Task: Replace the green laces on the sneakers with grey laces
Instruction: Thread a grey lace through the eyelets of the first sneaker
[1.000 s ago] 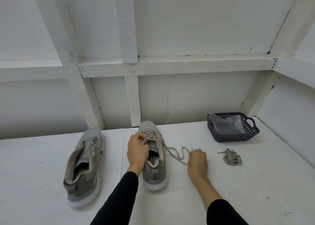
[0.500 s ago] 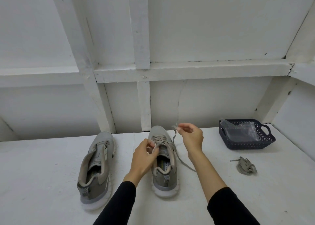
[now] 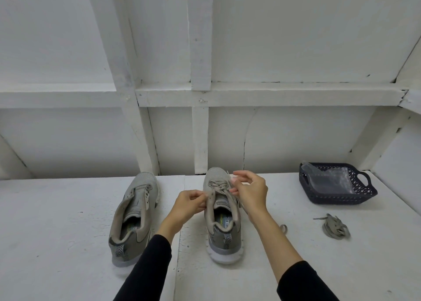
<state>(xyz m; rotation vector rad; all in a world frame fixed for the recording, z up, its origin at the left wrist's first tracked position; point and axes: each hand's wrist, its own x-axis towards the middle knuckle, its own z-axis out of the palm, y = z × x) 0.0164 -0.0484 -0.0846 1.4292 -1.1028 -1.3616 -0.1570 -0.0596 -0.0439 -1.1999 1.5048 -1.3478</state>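
Note:
Two grey sneakers stand side by side on the white table, toes pointing away from me. The left sneaker [image 3: 134,214] has no lace in its eyelets. The right sneaker [image 3: 222,212] is partly laced with a grey lace [image 3: 218,184] near the toe. My left hand [image 3: 190,204] pinches the left eyelet edge of the right sneaker. My right hand [image 3: 249,192] pinches the lace's free end just above the shoe's right side, and the slack trails to the table behind my wrist. A loose bundled lace [image 3: 336,229] lies at the right.
A dark blue plastic basket [image 3: 362,194] with a clear plastic bag inside stands at the back right by the wall. White wooden wall framing rises directly behind the sneakers. The table [image 3: 57,243] is white and runs to both sides.
My right hand rose from the table with the lace end and now holds it over the shoe's lacing. My left hand slid slightly down the shoe's left eyelet edge. The camera tilted and shifted.

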